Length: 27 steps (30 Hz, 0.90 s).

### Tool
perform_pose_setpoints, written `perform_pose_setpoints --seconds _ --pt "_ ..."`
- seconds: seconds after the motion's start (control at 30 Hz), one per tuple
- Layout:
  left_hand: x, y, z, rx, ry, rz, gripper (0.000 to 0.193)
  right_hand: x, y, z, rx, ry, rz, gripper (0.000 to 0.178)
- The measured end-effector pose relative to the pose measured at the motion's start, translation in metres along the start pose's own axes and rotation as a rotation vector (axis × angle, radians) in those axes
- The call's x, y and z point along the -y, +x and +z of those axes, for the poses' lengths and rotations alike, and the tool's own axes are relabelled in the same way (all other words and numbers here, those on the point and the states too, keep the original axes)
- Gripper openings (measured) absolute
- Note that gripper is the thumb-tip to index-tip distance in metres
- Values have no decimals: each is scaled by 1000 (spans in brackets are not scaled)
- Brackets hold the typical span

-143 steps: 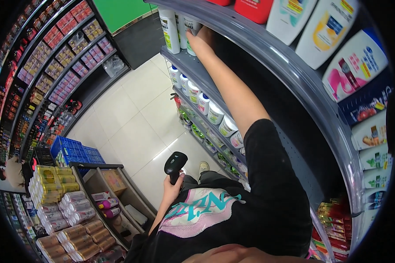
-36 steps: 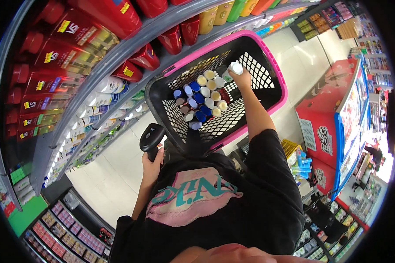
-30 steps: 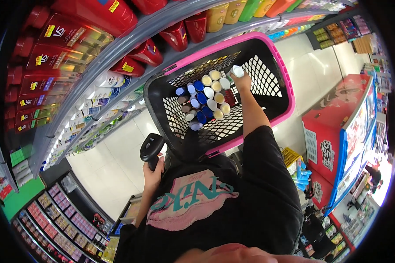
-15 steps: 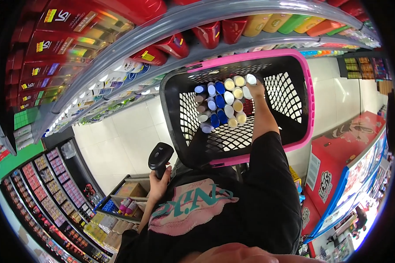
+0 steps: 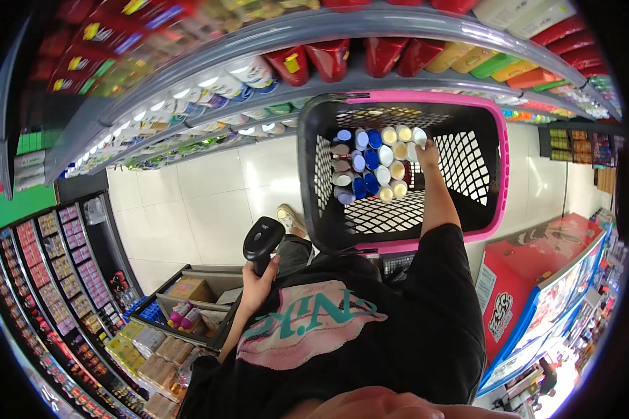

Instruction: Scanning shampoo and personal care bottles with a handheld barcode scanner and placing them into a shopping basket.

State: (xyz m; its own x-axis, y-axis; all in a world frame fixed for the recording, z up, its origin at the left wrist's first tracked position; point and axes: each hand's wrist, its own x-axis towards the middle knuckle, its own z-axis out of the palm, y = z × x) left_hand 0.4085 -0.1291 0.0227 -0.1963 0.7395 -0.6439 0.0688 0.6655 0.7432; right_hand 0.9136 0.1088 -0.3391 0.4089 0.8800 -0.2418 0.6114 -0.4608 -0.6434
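Observation:
My left hand (image 5: 260, 281) is closed around the handle of a black handheld barcode scanner (image 5: 263, 239), held out in front of my body. A large black basket (image 5: 502, 164) with mesh sides and a pink rim is before me. Several bottles stand upright in rows inside it, with blue caps (image 5: 370, 160), cream caps (image 5: 400, 151) and white caps. My right hand (image 5: 429, 153) reaches into the basket, its fingers closed on a white-capped bottle (image 5: 418, 135) at the right end of the far row. The fingertips are partly hidden by the bottles.
Beyond the basket, shelves (image 5: 370, 24) hold red bottles (image 5: 328, 59), white bottles and yellow tubes. A red freezer chest (image 5: 517, 272) stands to the right. On the left are a divided bin (image 5: 220, 328) with boxes and pink bottles, and a rack of small packets (image 5: 56, 279). My shoe (image 5: 288, 216) shows beside the basket.
The basket and its bottles have shifted rightward in view, and my shoe has appeared beside it. Both hands keep their hold; the scanner has moved slightly right.

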Motion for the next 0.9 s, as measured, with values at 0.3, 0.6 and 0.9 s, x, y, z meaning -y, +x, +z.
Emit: perform_pose_setpoints --seconds 0.3,0.6,0.9 --pt "40 -13 -88 2 -169 160 24 176 -114 -29 -469 560 -276 29" --pt "81 -23 -223 -143 -194 341 26 391 -339 49 11 647 -544 16" --pt "130 -55 -306 -393 -426 361 22 549 -474 177 849 366 -866 16"
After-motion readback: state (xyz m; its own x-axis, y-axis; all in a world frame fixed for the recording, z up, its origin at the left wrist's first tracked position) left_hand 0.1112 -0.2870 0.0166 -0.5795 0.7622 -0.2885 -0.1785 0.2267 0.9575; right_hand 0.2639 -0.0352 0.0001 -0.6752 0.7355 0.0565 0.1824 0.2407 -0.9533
